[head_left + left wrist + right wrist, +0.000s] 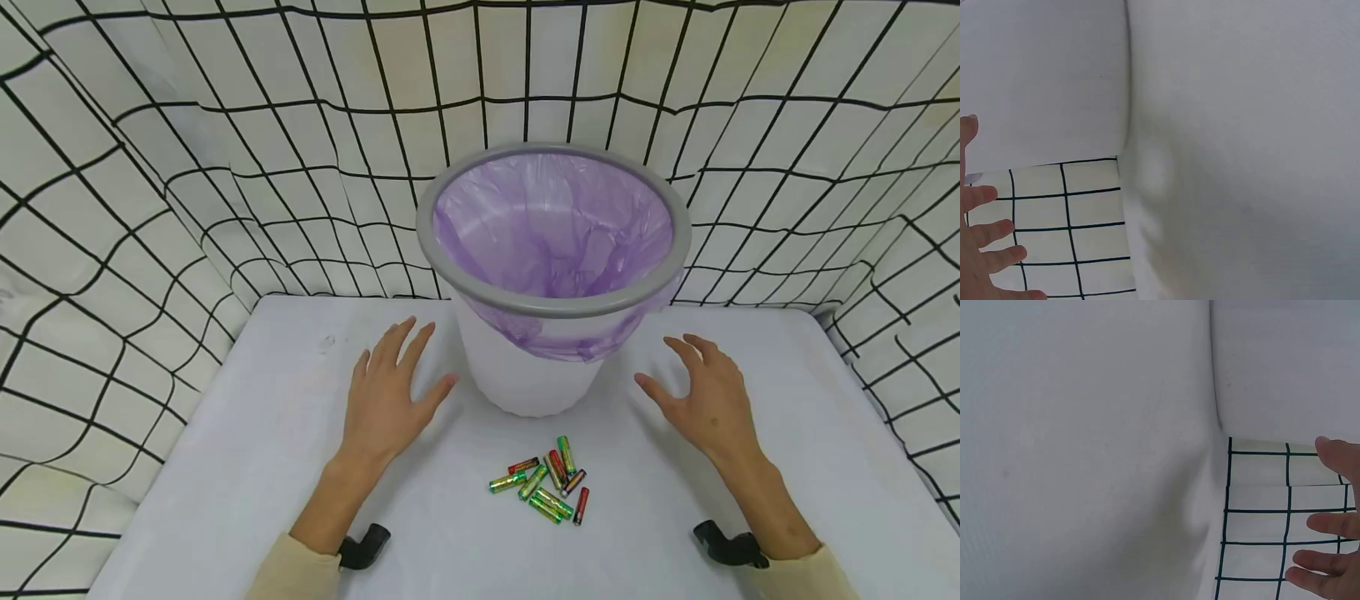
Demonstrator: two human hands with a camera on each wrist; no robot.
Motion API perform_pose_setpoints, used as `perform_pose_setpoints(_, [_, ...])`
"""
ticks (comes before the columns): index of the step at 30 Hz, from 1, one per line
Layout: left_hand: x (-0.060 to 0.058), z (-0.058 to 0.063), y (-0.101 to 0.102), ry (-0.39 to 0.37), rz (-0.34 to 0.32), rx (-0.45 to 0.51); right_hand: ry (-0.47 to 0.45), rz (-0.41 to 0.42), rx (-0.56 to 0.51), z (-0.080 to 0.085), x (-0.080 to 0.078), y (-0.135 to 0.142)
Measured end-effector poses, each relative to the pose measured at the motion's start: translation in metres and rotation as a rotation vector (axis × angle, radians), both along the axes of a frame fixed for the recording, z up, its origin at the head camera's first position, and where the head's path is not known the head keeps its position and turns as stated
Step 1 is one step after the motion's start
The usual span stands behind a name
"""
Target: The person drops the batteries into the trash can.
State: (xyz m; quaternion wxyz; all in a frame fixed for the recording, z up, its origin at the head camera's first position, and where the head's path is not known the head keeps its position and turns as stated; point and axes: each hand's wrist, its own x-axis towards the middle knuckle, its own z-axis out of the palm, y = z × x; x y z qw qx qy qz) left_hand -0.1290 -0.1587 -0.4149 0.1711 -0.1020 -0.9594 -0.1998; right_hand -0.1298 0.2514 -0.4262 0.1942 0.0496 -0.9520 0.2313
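A white waste bin (525,379) with a grey rim (551,307) and a purple plastic liner (555,225) stands upright toward the back of the table. In front of it several small batteries (553,503), green, red and gold, lie in a loose cluster. My left hand (386,400) is held left of the bin, fingers spread, holding nothing. On the other side my right hand (708,400) hovers with fingers apart, also holding nothing. Both wrist views show fingers beside the bin's white wall, which appears in the left wrist view (1041,81) too.
The white table (247,442) has rounded back corners. Behind it and at both sides runs a white wall with a black grid net (322,175). A black wrist mount sits below each wrist, the left mount (365,547) and the right mount (727,546).
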Motion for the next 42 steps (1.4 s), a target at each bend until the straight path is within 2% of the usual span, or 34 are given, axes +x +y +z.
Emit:
perform_pose_setpoints(7, [0.003,0.030,0.004,0.082,-0.041,0.187,-0.014,0.042,-0.086,0.000,0.004,-0.006])
perform_pose_setpoints(12, [0.002,0.045,0.007,0.147,-0.070,0.258,-0.058,0.065,-0.109,0.001,0.008,-0.010])
perform_pose_setpoints(17, [0.001,0.053,0.009,0.162,-0.076,0.287,-0.121,0.075,-0.137,0.000,0.012,-0.012])
perform_pose_setpoints(25, [0.000,0.064,0.011,0.120,-0.089,0.344,-0.167,0.138,-0.169,-0.007,0.016,-0.018])
perform_pose_setpoints(34, [-0.002,0.078,0.013,0.107,-0.134,0.482,-0.225,0.274,-0.204,-0.014,0.018,-0.025])
perform_pose_setpoints(42, [-0.005,0.091,0.018,0.123,-0.179,0.598,-0.274,0.330,-0.213,-0.021,0.022,-0.031])
